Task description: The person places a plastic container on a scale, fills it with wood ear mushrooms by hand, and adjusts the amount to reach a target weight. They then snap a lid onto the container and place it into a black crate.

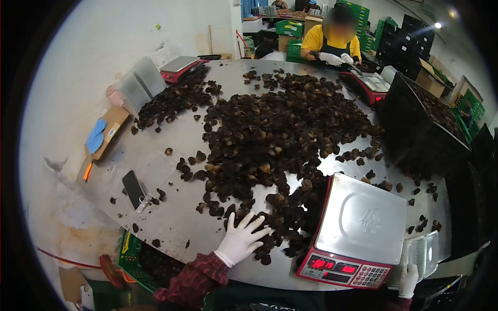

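At the tabletop (176,223): sorting dark mushrooms (270,135) beside a scale (358,228).
Left hand (241,239) lies spread flat on mushrooms, gripping none; right hand (408,280) holds a clear container (423,254), next to be filled.

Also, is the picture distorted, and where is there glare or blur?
Head view: strong fisheye, the metal table edge bends and the corners are black; glare on the scale pan and a lamp flare top right; the far person's face is blurred; left hand sharp.

We see a steel table (171,223) | a dark mushroom heap (275,135) mid-top | near scale (358,233) at our right | far scales (181,66) (365,83) | phone (134,189) and cardboard (109,129) at left edge
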